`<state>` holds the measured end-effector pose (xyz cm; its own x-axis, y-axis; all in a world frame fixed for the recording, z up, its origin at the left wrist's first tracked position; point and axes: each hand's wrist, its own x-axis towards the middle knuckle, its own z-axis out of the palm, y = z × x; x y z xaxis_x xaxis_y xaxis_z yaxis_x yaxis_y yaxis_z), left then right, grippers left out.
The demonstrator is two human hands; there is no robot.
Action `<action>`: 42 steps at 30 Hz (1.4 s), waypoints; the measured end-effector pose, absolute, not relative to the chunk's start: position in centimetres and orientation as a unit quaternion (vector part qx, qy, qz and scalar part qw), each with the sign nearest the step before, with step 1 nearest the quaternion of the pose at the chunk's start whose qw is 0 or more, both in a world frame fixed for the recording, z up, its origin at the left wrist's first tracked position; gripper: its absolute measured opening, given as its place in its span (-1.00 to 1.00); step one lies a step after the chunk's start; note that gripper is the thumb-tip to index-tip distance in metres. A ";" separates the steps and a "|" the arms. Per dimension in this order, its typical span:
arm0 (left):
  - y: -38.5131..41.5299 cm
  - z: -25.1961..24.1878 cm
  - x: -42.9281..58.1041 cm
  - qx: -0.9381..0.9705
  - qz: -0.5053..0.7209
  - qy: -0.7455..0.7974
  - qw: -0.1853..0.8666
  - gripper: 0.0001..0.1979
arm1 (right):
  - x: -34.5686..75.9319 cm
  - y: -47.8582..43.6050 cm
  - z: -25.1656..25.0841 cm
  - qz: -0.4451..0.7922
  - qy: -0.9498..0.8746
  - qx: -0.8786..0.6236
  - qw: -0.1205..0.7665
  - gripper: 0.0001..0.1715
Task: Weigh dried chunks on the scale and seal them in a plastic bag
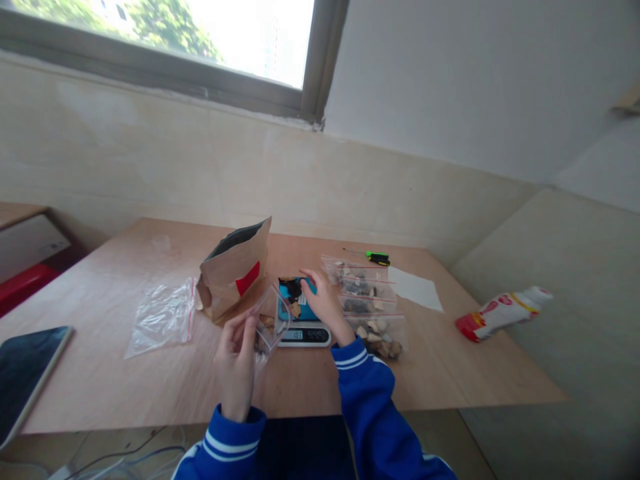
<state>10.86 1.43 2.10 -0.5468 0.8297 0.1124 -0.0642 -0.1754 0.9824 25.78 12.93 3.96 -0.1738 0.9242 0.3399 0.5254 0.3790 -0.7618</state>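
Observation:
My left hand (236,357) grips a clear zip bag (273,327) by its edge; the bag's mouth gapes and brownish pieces show inside. Over the kitchen scale (306,335) my right hand (324,301) reaches with its fingers apart, and I see nothing in them. On the scale lies a blue tray or packet (311,308) with dark and tan dried pieces (296,309). Digits are lit on the display, too small to read surely. Just behind the left hand stands an opened brown paper pouch (225,287) with a red patch.
Several filled zip bags (380,327) lie in a column right of the scale. Beyond them are screwdrivers (377,257), white paper (416,288) and a red-and-white bottle (503,312). At left lie empty plastic bags (163,317) and a tablet (30,373). The wall borders the table (440,373).

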 end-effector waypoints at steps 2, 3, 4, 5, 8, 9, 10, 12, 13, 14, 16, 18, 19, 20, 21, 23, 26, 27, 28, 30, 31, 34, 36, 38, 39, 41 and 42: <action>1.4 2.2 10.8 0.347 0.682 0.553 0.330 -0.68 | 25.9 14.3 2.6 0.208 -0.735 -0.532 0.366 -0.60; 1.4 2.2 10.8 0.346 0.681 0.553 0.332 -0.68 | 25.8 14.8 2.0 0.206 -0.739 -0.534 0.355 -0.57; 1.4 2.2 10.8 0.346 0.681 0.553 0.333 -0.68 | 25.6 15.1 1.5 0.208 -0.742 -0.533 0.349 -0.53; 1.4 2.1 10.8 0.345 0.682 0.552 0.334 -0.68 | 25.4 15.4 1.1 0.208 -0.746 -0.532 0.342 -0.51; 1.4 2.0 10.7 0.343 0.686 0.550 0.332 -0.68 | 25.1 15.8 0.4 0.205 -0.748 -0.538 0.330 -0.57; 1.4 2.0 10.7 0.343 0.687 0.549 0.330 -0.68 | 25.2 15.9 0.3 0.204 -0.744 -0.543 0.332 -0.59; 1.4 2.0 10.6 0.342 0.688 0.549 0.330 -0.68 | 25.4 15.9 0.3 0.204 -0.738 -0.549 0.337 -0.61; 1.4 1.9 10.6 0.338 0.689 0.547 0.334 -0.69 | 26.0 16.0 0.4 0.205 -0.723 -0.559 0.351 -0.62; 1.4 1.9 10.6 0.336 0.690 0.546 0.338 -0.69 | 26.4 16.1 0.6 0.207 -0.715 -0.563 0.360 -0.62; 1.3 1.9 10.6 0.333 0.690 0.544 0.341 -0.69 | 26.8 16.1 0.8 0.210 -0.708 -0.564 0.369 -0.62; 1.3 1.8 10.6 0.330 0.692 0.542 0.344 -0.69 | 27.3 16.0 1.6 0.219 -0.696 -0.563 0.389 -0.64; 1.4 1.7 10.7 0.330 0.692 0.543 0.344 -0.69 | 27.5 15.7 2.7 0.235 -0.687 -0.553 0.409 -0.68; 1.4 1.6 10.7 0.330 0.691 0.543 0.344 -0.69 | 27.4 15.3 3.5 0.243 -0.685 -0.545 0.418 -0.70; 1.5 1.5 10.8 0.332 0.691 0.541 0.346 -0.69 | 27.1 14.9 4.3 0.257 -0.684 -0.532 0.429 -0.72; 1.5 1.5 10.8 0.334 0.691 0.538 0.348 -0.69 | 26.8 14.3 5.1 0.277 -0.683 -0.513 0.440 -0.73; 1.6 1.4 10.8 0.336 0.693 0.535 0.349 -0.69 | 26.0 12.9 6.8 0.336 -0.679 -0.463 0.460 -0.73; 1.6 1.4 10.9 0.334 0.695 0.535 0.344 -0.70 | 24.5 10.6 8.6 0.433 -0.672 -0.391 0.456 -0.70; 1.6 1.4 10.9 0.334 0.697 0.534 0.343 -0.70 | 24.1 10.0 9.0 0.455 -0.674 -0.376 0.444 -0.68; 1.6 1.5 10.9 0.333 0.698 0.531 0.344 -0.70 | 23.7 9.5 9.2 0.474 -0.677 -0.365 0.429 -0.65; 1.6 1.7 10.9 0.329 0.703 0.527 0.347 -0.70 | 23.1 8.8 9.3 0.502 -0.682 -0.350 0.400 -0.59; 1.6 1.8 10.9 0.326 0.705 0.526 0.346 -0.70 | 22.9 8.6 9.2 0.508 -0.685 -0.347 0.391 -0.57; 1.5 1.9 10.8 0.325 0.709 0.521 0.346 -0.70 | 22.5 8.2 9.1 0.473 -0.709 -0.360 0.380 -0.56; 1.5 1.9 10.7 0.322 0.712 0.516 0.351 -0.70 | 22.4 8.1 9.3 0.406 -0.741 -0.375 0.381 -0.60; 1.5 1.7 10.6 0.317 0.711 0.516 0.358 -0.69 | 22.6 8.2 9.4 0.350 -0.765 -0.376 0.389 -0.67; 1.5 1.6 10.6 0.314 0.709 0.518 0.360 -0.69 | 22.9 8.3 9.4 0.332 -0.768 -0.375 0.398 -0.71; 1.5 1.5 10.5 0.312 0.710 0.521 0.358 -0.69 | 23.6 9.0 8.9 0.305 -0.766 -0.383 0.416 -0.76; 1.5 1.5 10.4 0.312 0.710 0.520 0.357 -0.69 | 24.1 9.4 8.5 0.289 -0.767 -0.393 0.417 -0.74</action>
